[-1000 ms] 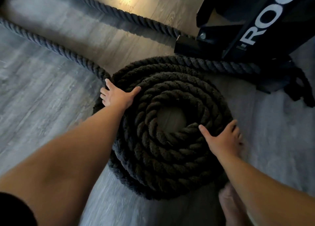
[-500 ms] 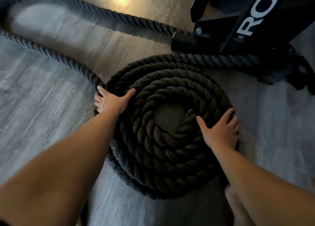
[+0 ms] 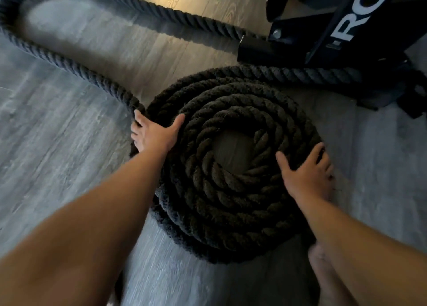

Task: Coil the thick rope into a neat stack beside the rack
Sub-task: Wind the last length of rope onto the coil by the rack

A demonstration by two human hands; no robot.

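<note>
a loose run of the thick rope (image 3: 76, 71) crosses the wood floor (image 3: 57, 155) to the left hand's far side. the left hand (image 3: 154, 136) lies open, thumb spread, pressing the outer turn of the coil (image 3: 219, 197), which sits stacked between both hands. the right hand (image 3: 305, 175) rests flat, fingers splayed, on the opposite rim. beyond it stands the black rack (image 3: 342, 40), close to the coil.

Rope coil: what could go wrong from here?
1. Loose rope lies uncoiled; dragging it in may skew the coil under the left hand and right hand.
2. One turn runs against the rack and may snag.
3. A bare foot sits beside the coil; rope could hit it.
</note>
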